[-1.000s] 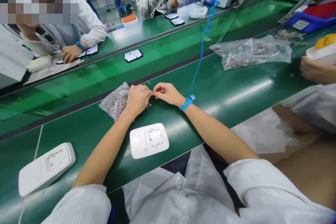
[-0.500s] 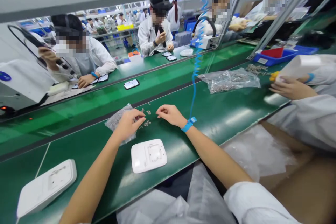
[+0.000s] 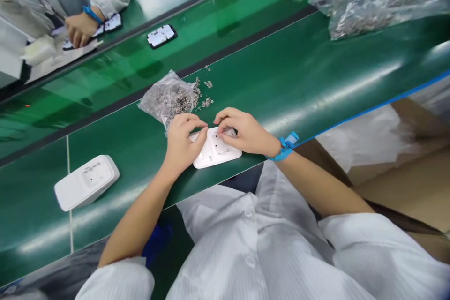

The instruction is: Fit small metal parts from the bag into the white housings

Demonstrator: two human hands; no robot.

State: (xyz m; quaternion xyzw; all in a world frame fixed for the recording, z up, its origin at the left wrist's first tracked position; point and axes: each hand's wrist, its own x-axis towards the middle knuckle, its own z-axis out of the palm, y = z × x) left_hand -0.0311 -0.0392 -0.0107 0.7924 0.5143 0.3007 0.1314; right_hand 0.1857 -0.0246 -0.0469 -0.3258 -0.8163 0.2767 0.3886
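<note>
A white plastic housing (image 3: 203,158) with a square recess lies on the green work surface in front of me. Over its upper left part is my left hand (image 3: 184,143), thumb and forefinger pinched close together. My right hand (image 3: 244,132) hovers above the recess side, its fingertips also drawn into a pinch. Whatever sits between the fingertips of either hand is too small to make out. Just beyond my hands lies an open clear bag (image 3: 167,96) of small metal parts. Several loose metal parts (image 3: 206,102) are spilled beside its mouth.
Another white housing (image 3: 82,185) lies to the left. A black-edged panel (image 3: 162,36) is on the belt across. At upper right is a larger clear bag (image 3: 383,4) of metal parts. A co-worker's hand (image 3: 82,27) rests at upper left. A blue wrist strap (image 3: 283,148) circles my right wrist.
Both hands have moved from the spilled metal parts back towards me, over the white housing. The view has tilted down, and the neighbour on the right is out of sight.
</note>
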